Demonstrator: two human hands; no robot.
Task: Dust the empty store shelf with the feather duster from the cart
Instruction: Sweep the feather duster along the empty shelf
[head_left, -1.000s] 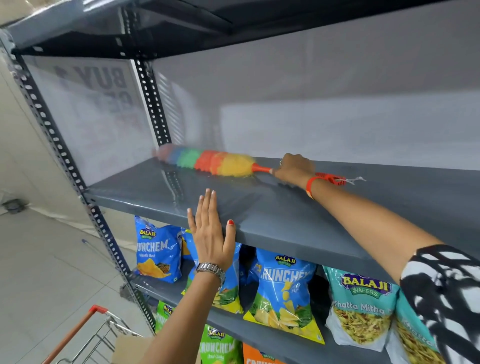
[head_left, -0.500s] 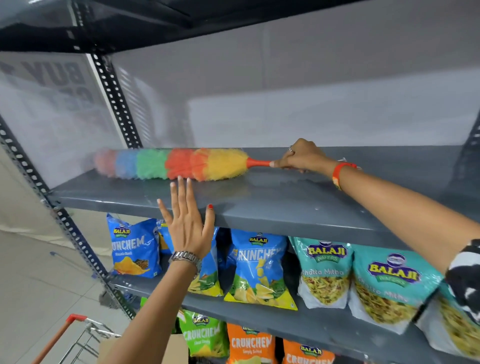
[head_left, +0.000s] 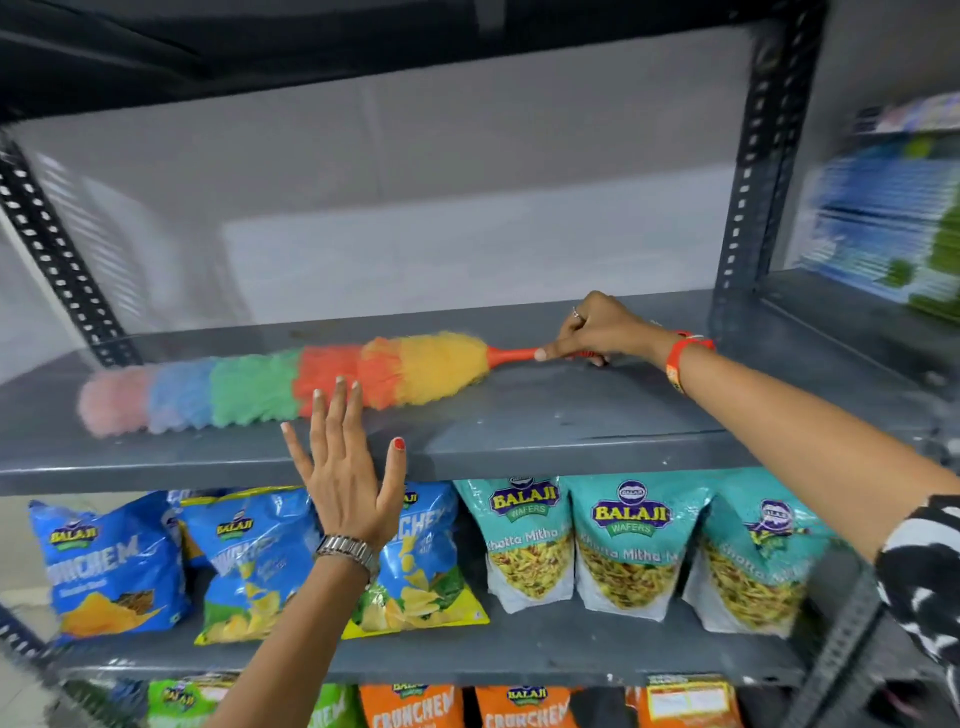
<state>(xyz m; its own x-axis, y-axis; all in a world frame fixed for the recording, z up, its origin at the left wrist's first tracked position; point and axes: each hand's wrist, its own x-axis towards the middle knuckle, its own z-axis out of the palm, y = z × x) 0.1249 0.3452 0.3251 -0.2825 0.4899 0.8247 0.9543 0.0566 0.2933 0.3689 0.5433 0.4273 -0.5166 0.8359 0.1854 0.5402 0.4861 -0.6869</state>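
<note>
A rainbow feather duster (head_left: 270, 387) lies flat along the grey empty shelf (head_left: 545, 415), its pink tip to the left and its orange handle to the right. My right hand (head_left: 597, 330) is closed around that handle, near the shelf's right upright. My left hand (head_left: 345, 467) is held up with fingers spread in front of the shelf's front edge, just below the duster's red band, holding nothing. A watch is on the left wrist and an orange band on the right wrist.
Slotted grey uprights (head_left: 758, 171) frame the shelf. Blue chip bags (head_left: 114, 566) and teal snack bags (head_left: 628, 545) fill the shelf below, with orange bags (head_left: 415, 709) lower still. Blurred blue packages (head_left: 883, 218) sit on the neighbouring shelf at right.
My right hand has drawn the duster rightward and toward the shelf's front edge. The view has swung right, so the cart has left the frame. My left hand stays raised and spread.
</note>
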